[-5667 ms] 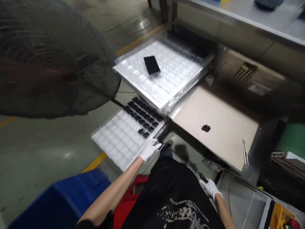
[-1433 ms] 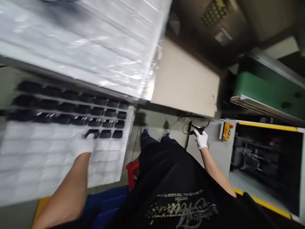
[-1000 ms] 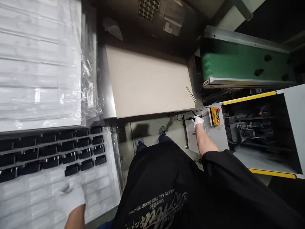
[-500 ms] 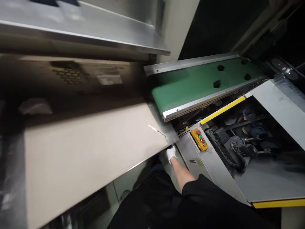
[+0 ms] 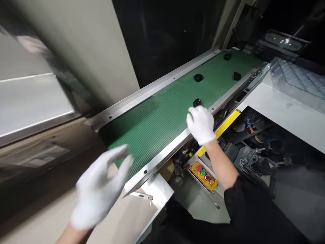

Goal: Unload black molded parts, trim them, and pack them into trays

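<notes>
My right hand [image 5: 200, 124], in a white glove, is over the near rail of the green conveyor belt [image 5: 157, 115]. Its fingers are bent, the thumb a little apart, and the tips come close to a small black part with pins [image 5: 197, 102]. That part still lies on the belt; whether the fingers touch it I cannot tell. My left hand [image 5: 101, 186], also white-gloved and somewhat blurred, hangs over the table near the belt's left end. Its thumb and fingers are spread with nothing between them.
Farther up the belt lie other black parts [image 5: 198, 77]. A yellow button box [image 5: 203, 177] sits below the rail, beside an open machine bay [image 5: 259, 152] with cables. A thin light-coloured tool [image 5: 141, 195] lies on the table corner. A metal shelf [image 5: 33, 101] stands at left.
My view has turned right toward the conveyor. My right hand has gone from the table's edge to the belt beside a black part, and my left hand has come into view.
</notes>
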`<action>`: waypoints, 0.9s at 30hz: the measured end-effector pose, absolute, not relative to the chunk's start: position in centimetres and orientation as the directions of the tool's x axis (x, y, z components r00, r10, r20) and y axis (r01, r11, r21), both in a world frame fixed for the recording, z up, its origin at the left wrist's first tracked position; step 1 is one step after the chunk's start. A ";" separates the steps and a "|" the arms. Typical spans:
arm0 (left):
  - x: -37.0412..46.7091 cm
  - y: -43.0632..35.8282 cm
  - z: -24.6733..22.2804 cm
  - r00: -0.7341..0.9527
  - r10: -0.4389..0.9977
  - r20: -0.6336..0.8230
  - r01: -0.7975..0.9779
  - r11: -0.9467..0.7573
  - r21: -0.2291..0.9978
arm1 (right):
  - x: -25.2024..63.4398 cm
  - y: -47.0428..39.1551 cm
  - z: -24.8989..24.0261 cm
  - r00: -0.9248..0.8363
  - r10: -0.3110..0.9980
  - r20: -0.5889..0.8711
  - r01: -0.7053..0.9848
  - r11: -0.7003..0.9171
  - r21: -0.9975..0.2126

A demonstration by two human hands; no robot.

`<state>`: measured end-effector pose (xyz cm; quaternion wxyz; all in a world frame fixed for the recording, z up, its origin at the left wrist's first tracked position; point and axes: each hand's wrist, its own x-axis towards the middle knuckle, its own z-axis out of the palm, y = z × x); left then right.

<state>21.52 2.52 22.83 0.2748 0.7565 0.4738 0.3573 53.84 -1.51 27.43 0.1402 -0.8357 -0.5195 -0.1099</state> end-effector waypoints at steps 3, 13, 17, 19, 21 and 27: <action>34.0 10.5 26.8 0.471 0.790 0.393 0.390 -0.586 0.710 | 59.5 4.9 28.8 0.581 0.783 0.223 0.805 -0.593 -0.012; 65.1 26.5 27.8 0.666 0.699 0.262 0.404 -0.633 0.660 | 63.7 5.6 25.9 0.639 0.742 0.202 0.767 -0.634 -0.101; 73.1 27.6 28.5 0.675 0.715 0.180 0.534 -0.642 0.550 | 63.7 6.0 25.7 0.613 0.767 0.192 0.790 -0.596 -0.142; 75.2 27.7 28.6 0.692 0.713 0.117 0.586 -0.648 0.486 | 63.7 6.2 25.4 0.591 0.786 0.179 0.806 -0.569 -0.165; 75.6 27.8 28.5 0.706 0.698 0.119 0.546 -0.644 0.535 | 63.8 6.3 25.3 0.572 0.801 0.176 0.819 -0.545 -0.180; 64.0 24.2 27.3 0.735 0.651 0.188 0.017 -0.295 0.955 | 64.1 6.1 25.9 0.512 0.846 0.150 0.858 -0.494 -0.141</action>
